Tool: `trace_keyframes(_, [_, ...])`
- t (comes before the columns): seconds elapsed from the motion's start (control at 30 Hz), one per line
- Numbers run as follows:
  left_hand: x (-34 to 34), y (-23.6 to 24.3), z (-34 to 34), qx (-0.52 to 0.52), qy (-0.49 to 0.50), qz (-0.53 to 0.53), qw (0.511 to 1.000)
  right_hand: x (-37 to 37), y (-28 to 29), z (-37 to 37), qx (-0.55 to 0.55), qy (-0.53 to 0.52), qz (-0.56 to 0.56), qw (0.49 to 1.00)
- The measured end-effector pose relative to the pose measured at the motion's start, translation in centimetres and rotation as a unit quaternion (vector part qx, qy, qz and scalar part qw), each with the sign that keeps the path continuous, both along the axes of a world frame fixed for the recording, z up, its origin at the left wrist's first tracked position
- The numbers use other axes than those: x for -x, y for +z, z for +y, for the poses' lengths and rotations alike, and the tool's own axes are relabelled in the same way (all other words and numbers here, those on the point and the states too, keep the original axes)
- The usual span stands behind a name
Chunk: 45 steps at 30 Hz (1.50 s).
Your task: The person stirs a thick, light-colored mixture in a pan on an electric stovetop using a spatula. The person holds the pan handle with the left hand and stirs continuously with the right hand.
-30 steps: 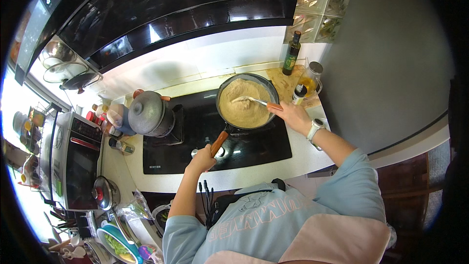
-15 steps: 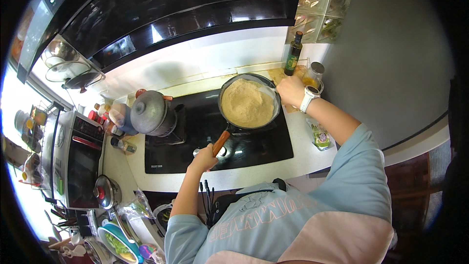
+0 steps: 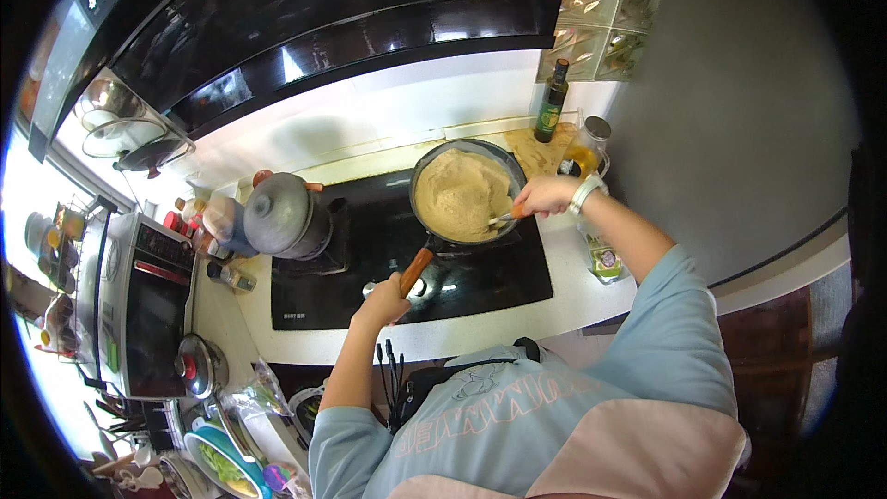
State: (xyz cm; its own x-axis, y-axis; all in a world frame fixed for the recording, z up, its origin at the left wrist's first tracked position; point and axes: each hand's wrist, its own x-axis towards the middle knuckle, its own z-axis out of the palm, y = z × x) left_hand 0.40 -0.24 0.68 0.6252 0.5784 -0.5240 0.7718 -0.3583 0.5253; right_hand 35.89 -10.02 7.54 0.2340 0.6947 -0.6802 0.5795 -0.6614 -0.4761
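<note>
A dark frying pan (image 3: 500, 156) stands on the right burner of the black stove, heaped with a tan, flour-like powder (image 3: 459, 192). Its wooden handle (image 3: 418, 272) points toward me, and my left hand (image 3: 384, 303) is wrapped around it. At the pan's right rim, my right hand (image 3: 547, 195) grips a spatula (image 3: 505, 217) by its orange-brown handle. The spatula's metal end dips into the powder near the right edge; its exact shape is partly buried.
A lidded grey pot (image 3: 281, 212) occupies the left burner. Behind my right hand are a dark oil bottle (image 3: 552, 103) and a glass jug (image 3: 586, 150) of yellow liquid. A small green packet (image 3: 604, 259) lies right of the stove (image 3: 490, 282). At left stands a microwave (image 3: 152, 314).
My right hand has come down and nearer along the pan's right side, bringing the spatula to the lower right of the powder. My left hand stays on the pan handle.
</note>
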Motion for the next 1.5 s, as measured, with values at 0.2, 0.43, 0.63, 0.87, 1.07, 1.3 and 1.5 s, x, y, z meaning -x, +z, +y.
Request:
trace_keyframes(0.2, [0.1,-0.1,-0.1,0.024,0.024,-0.007,0.999,5.2,-3.3,-2.8,-0.118,0.140,-0.166,0.969])
trace_keyframes(0.43, [0.1,-0.2,-0.2,0.004,0.007,-0.007,1.000,6.3,-4.6,-1.8,-0.118,-0.007,0.077,0.990])
trace_keyframes(0.63, [0.0,-0.3,-0.2,0.003,0.005,-0.010,1.000,5.5,-6.8,-2.1,-0.126,-0.202,0.239,0.942])
trace_keyframes(0.87, [-0.1,0.0,-0.3,-0.001,0.007,-0.001,1.000,3.2,-7.1,-4.4,-0.109,-0.275,0.388,0.873])
trace_keyframes(1.07, [-0.2,0.1,-0.3,0.005,0.013,0.007,1.000,1.9,-6.4,-6.1,-0.104,-0.350,0.525,0.769])
trace_keyframes(1.3, [0.1,-0.2,-0.2,0.006,0.013,-0.002,1.000,3.9,-7.4,-9.7,-0.106,-0.396,0.661,0.628])
trace_keyframes(1.5, [0.2,-0.3,-0.2,0.005,0.008,0.002,1.000,5.7,-8.1,-8.0,-0.153,-0.366,0.754,0.524])
